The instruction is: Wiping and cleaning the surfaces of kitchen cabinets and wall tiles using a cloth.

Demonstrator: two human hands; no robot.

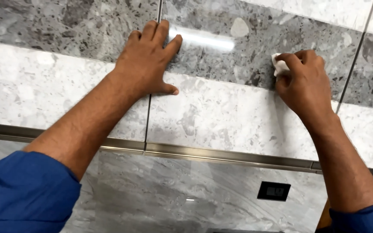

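My left hand (150, 60) lies flat with fingers together against the wall, across the joint between a dark grey speckled tile (238, 47) and a light grey marbled tile (221, 116). My right hand (303, 82) is closed around a small white wad of cloth or paper (279, 67) and presses it onto the dark tile near its lower edge. Both arms wear blue sleeves.
A metal trim strip (221, 154) runs across the wall below the light tiles. Under it is a glossy grey marble panel (160, 190) with a black socket plate (273, 190). Vertical tile joints (352, 60) divide the wall.
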